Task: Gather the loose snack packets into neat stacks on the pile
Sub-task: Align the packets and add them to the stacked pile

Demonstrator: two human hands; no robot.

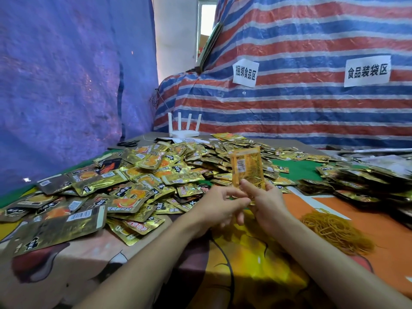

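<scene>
The snack packets (133,175) left of the left hand (219,204) are gold with orange and black print. Beyond it, the tarpaulin (289,112) is striped red, blue and white.

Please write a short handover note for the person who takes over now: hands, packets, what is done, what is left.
Right hand grips a small stack of packets, upright; left hand pinches its lower edge.
Loose packets lie heaped at left and centre.
Done: gathered packets lie at right, it seems.
Left: nearly the whole loose heap.
Rubber bands lie near the right arm.
</scene>
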